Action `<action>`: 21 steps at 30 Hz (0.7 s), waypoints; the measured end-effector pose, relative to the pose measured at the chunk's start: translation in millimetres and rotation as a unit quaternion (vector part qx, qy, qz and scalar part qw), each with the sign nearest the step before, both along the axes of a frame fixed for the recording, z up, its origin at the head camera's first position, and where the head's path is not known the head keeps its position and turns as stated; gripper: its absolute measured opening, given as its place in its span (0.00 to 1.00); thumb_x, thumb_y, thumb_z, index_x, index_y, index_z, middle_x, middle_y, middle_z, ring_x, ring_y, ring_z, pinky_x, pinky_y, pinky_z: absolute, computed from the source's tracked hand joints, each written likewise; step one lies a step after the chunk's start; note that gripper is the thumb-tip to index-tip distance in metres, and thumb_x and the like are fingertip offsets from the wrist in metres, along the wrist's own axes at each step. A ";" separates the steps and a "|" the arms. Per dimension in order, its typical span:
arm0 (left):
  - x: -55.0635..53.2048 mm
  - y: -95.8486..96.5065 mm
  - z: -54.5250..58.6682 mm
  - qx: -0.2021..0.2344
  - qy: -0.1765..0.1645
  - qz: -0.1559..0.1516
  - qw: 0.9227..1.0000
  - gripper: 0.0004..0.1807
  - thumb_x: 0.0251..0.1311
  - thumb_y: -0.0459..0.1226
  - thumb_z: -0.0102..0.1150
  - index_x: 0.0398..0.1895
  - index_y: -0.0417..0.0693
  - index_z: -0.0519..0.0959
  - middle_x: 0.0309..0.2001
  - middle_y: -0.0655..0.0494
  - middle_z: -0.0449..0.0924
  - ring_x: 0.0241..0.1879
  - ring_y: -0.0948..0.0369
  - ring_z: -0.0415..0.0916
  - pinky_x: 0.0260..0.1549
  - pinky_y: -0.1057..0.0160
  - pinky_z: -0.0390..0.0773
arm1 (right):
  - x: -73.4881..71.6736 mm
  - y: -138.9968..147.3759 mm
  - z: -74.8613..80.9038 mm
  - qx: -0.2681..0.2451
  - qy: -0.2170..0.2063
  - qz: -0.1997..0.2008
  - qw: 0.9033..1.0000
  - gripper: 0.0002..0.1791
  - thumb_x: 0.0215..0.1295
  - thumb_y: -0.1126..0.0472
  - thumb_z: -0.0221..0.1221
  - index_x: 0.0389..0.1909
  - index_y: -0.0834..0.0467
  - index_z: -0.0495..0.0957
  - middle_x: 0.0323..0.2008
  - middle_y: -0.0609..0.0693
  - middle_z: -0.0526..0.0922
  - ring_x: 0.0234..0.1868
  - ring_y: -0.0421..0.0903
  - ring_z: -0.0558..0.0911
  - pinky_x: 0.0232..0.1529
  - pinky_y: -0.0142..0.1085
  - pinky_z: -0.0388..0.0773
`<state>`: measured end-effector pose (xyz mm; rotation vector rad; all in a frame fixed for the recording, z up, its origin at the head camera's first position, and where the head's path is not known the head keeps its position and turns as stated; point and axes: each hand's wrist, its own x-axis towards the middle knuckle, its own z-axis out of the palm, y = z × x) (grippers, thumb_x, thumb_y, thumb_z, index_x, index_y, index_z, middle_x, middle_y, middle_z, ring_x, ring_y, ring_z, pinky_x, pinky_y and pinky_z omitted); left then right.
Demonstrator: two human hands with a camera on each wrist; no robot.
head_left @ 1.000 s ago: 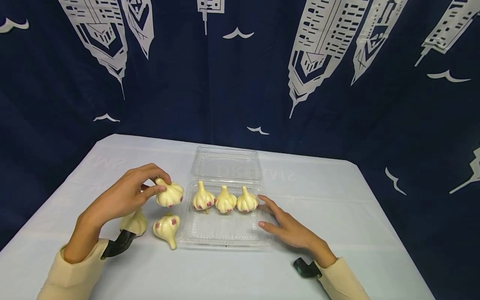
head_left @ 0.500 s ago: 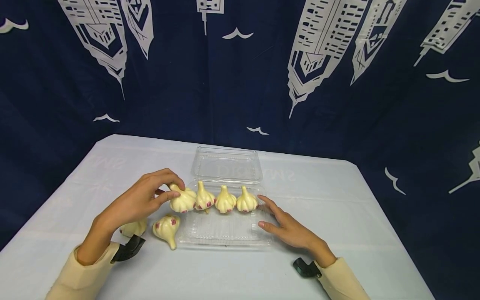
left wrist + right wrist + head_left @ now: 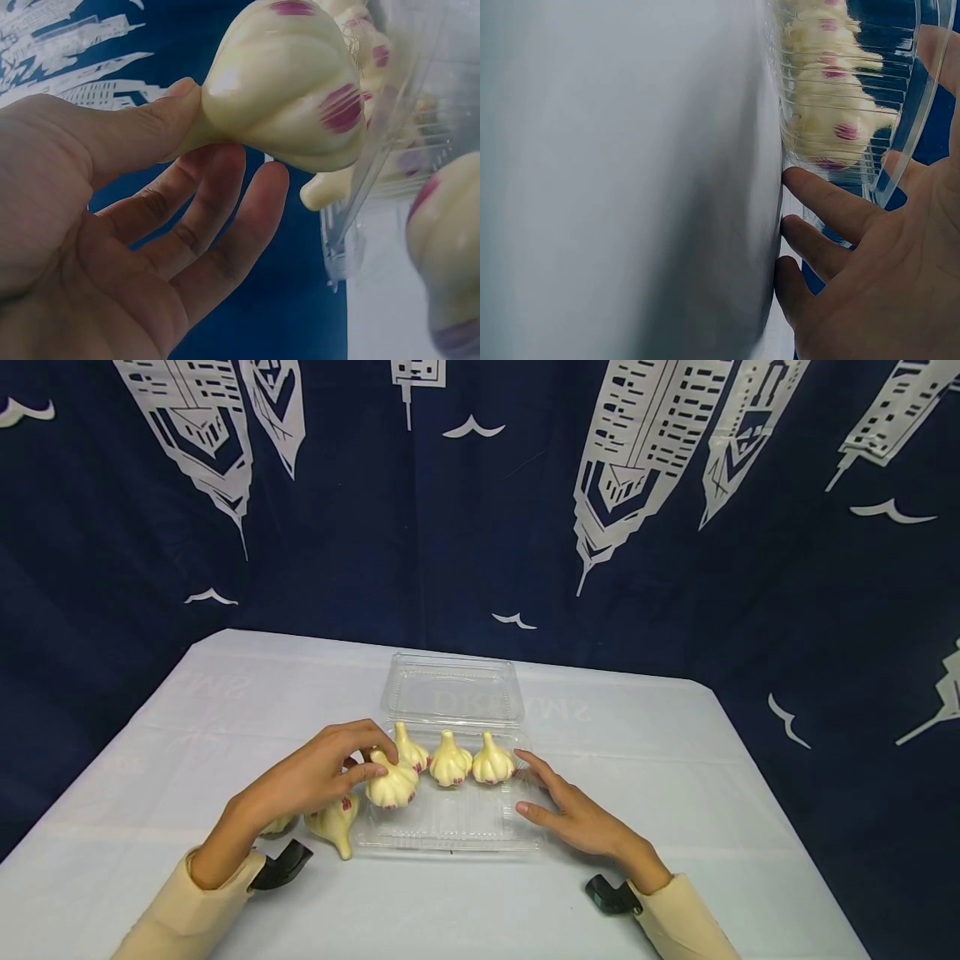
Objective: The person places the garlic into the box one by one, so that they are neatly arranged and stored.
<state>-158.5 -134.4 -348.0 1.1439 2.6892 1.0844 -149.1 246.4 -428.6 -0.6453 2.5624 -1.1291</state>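
My left hand (image 3: 322, 770) pinches a garlic bulb (image 3: 393, 787) by its stem between thumb and fingers, over the left side of the clear plastic container (image 3: 480, 841). In the left wrist view that bulb (image 3: 281, 86) is tilted, its stem in the grip. Three more bulbs stand in a row at the container's back: a left one (image 3: 409, 750) partly hidden by the held bulb, a middle one (image 3: 452, 760) and a right one (image 3: 492, 760). My right hand (image 3: 577, 818) has its fingers spread at the container's right side; in the right wrist view its fingertips (image 3: 795, 178) rest beside the ribbed wall.
A garlic bulb (image 3: 334, 825) lies on the white table (image 3: 420, 910) left of the container. Another bulb (image 3: 277, 827) is mostly hidden behind my left wrist. The container's lid (image 3: 454, 689) lies open toward the back. A dark blue printed cloth (image 3: 360, 543) hangs behind the table.
My left hand has carried the held bulb rightward and slightly toward me, from left of the container to above its left part. The right hand has stayed in place.
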 end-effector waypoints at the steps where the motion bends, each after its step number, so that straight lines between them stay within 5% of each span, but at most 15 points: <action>1: -0.4 0.5 -1.4 0.001 -0.005 -0.004 1.000 0.08 0.67 0.32 0.62 0.46 0.51 0.81 0.44 0.62 0.81 0.42 0.64 0.78 0.40 0.65 0.79 | 0.0 0.0 0.3 0.000 0.000 0.000 1.000 0.41 0.73 0.44 0.56 0.78 0.33 0.43 0.73 0.56 0.66 0.75 0.56 0.62 0.71 0.65 0.55; 21: -5.6 8.6 -17.9 -0.019 -0.017 -0.029 0.999 0.09 0.62 0.29 0.64 0.42 0.49 0.81 0.42 0.61 0.82 0.39 0.65 0.76 0.41 0.62 0.78 | -0.4 1.2 -1.8 -0.001 0.006 0.006 1.000 0.40 0.75 0.46 0.55 0.79 0.37 0.43 0.73 0.58 0.65 0.75 0.60 0.61 0.70 0.67 0.55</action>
